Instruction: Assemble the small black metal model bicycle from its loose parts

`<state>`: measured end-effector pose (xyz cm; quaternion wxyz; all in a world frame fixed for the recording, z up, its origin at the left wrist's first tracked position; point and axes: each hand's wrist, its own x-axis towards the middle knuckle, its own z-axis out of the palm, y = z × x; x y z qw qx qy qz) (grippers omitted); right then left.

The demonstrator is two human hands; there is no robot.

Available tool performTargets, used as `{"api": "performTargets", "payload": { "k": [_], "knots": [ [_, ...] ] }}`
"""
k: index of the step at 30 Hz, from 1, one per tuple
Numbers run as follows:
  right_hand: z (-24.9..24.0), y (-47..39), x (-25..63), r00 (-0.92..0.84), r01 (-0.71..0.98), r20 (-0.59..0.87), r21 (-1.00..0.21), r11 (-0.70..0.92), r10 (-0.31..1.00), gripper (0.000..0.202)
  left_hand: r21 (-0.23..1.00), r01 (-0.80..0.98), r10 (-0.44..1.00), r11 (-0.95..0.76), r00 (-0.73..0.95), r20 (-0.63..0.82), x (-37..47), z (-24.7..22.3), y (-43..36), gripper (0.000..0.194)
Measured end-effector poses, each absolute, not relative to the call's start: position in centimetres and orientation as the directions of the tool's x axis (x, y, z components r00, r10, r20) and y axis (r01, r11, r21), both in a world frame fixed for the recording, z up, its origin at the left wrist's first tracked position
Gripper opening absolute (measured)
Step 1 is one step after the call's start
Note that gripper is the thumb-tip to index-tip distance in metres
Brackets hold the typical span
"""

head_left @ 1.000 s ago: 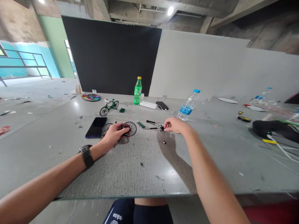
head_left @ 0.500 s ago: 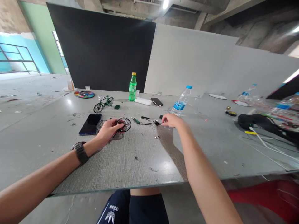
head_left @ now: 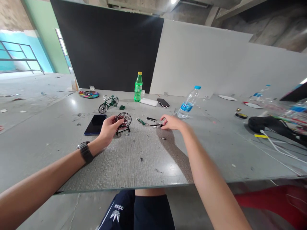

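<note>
My left hand (head_left: pixel 110 127) grips a black model bicycle frame with a spoked wheel (head_left: pixel 126 119), thumb on the wheel; part of the frame is hidden behind the fingers. My right hand (head_left: pixel 169 122) reaches down with bent fingers at a small group of black and silver parts (head_left: pixel 155 125); whether it pinches one of them is unclear. Just left of those parts lies a small green part (head_left: pixel 141 121). One tiny piece (head_left: pixel 163 138) rests nearer to me. Beyond my left hand stands a green model bicycle (head_left: pixel 108 103), with a small green block (head_left: pixel 122 107) beside it.
A tablet (head_left: pixel 95 125) lies left of my left hand. Behind are a paint palette (head_left: pixel 89 94), a green bottle (head_left: pixel 138 88), a white power bank (head_left: pixel 149 102) and a phone (head_left: pixel 163 102). A water bottle (head_left: pixel 186 106) leans beyond my right hand. Cables and tape sit far right.
The black frame has turned in my left hand, its held wheel now higher above the table. My right hand has shifted closer over the small parts, its fingers lower.
</note>
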<state>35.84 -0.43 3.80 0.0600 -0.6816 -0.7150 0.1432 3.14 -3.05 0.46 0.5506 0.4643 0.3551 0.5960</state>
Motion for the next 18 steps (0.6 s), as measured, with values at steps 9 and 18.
{"api": "performTargets", "payload": {
  "k": [9, 18],
  "knots": [
    [4.2, -0.3, 35.5, -0.023, 0.976, 0.062, -0.215, 0.036, 0.998, 0.020, 0.905, -0.331, 0.963, -0.266, -0.125, 0.237, 2.3, 1.1, -2.1, 0.021],
    [2.8, -3.4, 24.4, -0.548, 0.764, 0.273, -0.221, 0.606, 0.790, 0.039, 0.850, -0.360, 0.918, -0.385, -0.239, 0.315, 0.6, 2.2, -0.2, 0.020]
  ]
}}
